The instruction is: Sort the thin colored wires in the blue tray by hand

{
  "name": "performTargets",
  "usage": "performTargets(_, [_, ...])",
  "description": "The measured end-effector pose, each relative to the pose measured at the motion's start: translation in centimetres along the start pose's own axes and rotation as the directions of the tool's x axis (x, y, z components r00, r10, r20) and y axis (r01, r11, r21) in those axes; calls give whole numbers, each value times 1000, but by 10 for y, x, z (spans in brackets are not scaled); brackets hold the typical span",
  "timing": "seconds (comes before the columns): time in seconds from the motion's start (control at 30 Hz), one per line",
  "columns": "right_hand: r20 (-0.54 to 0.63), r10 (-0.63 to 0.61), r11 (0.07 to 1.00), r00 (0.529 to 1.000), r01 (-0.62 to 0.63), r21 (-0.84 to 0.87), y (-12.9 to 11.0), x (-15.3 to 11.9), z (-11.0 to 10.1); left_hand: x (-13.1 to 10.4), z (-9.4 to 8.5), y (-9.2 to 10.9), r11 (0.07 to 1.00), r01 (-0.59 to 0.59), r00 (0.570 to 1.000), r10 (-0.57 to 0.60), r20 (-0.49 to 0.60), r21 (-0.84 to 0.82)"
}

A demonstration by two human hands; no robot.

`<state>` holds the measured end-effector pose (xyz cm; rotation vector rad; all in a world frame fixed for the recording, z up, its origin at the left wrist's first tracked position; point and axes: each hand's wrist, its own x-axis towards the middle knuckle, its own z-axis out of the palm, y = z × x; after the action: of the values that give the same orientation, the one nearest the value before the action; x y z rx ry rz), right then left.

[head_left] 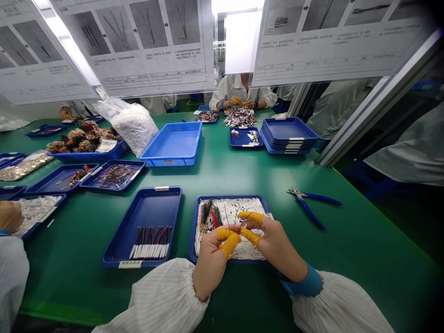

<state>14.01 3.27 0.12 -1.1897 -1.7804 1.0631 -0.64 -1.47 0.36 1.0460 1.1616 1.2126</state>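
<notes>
My left hand (210, 263) and my right hand (279, 243), both with yellow finger cots, meet above a blue tray (192, 240). Thin dark and red wires (236, 218) are pinched between their fingertips; how many is too fine to tell. White tubes (249, 252) cover the tray's floor under my hands. On these tubes, at the tray's left side, lies a bundle of red, green and black wires (210, 216). A blue band circles my right wrist.
Left of my hands, a blue tray (152, 203) holds a row of wires with white tubes (150, 249). Blue-handled pliers (308, 203) lie open at right. Behind are a light-blue bin (173, 141) and stacked trays (289, 134). A co-worker's hand (9, 216) is at far left; another person sits opposite.
</notes>
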Motion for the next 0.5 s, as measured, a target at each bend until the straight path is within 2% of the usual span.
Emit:
performTargets(0.1, [-29, 78, 977, 997, -71, 203, -1, 1, -3, 0, 0, 1, 1000, -12, 1000, 12, -5, -9])
performTargets(0.23, [-70, 236, 847, 969, -170, 504, -3, 3, -11, 1, 1, 2, 1000, -21, 999, 21, -46, 12])
performTargets(0.33, [-102, 301, 785, 948, -186, 591, -5, 4, -16, 2, 1, 1, 999, -13, 999, 15, -49, 37])
performTargets(0.5, [-144, 327, 740, 934, -158, 654, -6, 4, -18, 3, 0, -3, 997, -43, 998, 45, -38, 64])
